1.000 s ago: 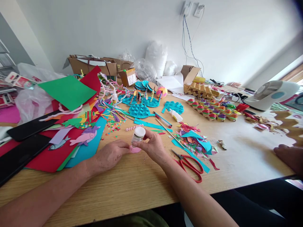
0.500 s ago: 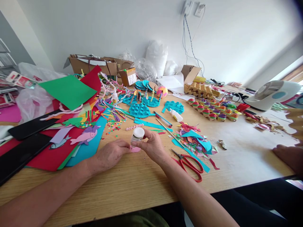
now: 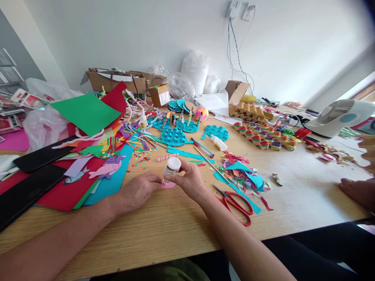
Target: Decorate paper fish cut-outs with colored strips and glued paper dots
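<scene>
My right hand (image 3: 190,180) is closed round a small white glue bottle (image 3: 171,166), held upside down with its tip on a small pink paper piece (image 3: 168,184) on the wooden table (image 3: 175,226). My left hand (image 3: 137,191) lies curled on the table, its fingertips pressing the left edge of that pink piece. Red-handled scissors (image 3: 236,205) lie just right of my right wrist.
Coloured paper sheets (image 3: 84,113) and cut-out fish (image 3: 107,169) pile at the left. Teal paper shapes (image 3: 174,136), scraps (image 3: 238,169), another glue bottle (image 3: 218,142), painted egg-carton pieces (image 3: 265,136), cardboard boxes (image 3: 117,80) and a white fan (image 3: 336,117) stand farther back. Another person's hand (image 3: 356,191) rests at the right edge.
The glue bottle has dipped slightly toward the pink piece and come back. Both hands stay in the same place. The view has shifted a little.
</scene>
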Available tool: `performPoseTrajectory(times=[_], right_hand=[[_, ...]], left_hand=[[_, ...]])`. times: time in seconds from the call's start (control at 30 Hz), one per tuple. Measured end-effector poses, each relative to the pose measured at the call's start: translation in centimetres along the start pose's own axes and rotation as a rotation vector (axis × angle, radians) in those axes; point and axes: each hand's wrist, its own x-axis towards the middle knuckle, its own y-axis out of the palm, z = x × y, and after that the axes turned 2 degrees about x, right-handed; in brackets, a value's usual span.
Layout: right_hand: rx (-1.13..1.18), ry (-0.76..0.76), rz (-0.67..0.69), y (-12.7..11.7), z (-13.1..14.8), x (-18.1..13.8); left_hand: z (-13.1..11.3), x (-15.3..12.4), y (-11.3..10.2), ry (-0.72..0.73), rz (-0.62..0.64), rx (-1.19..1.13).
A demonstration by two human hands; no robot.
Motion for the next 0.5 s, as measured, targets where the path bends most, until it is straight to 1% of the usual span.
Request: performPoseTrajectory(times=[0.23,0.4,0.5], right_hand=[[-0.042,0.020,0.006,-0.25,0.18,-0.17],[-0.098,0.034,0.037,0.07,0.30,-0.10],[-0.113,0.032,0.057,-0.27,0.35,-0.09]], left_hand=[[-0.11,0.05,-0.13,0.039,-0.021,-0.003],[0.09,-0.05,0.01,0.001,-0.005,0.000],[-0.04,0.00,-0.08,0.001,0.001,0.009]])
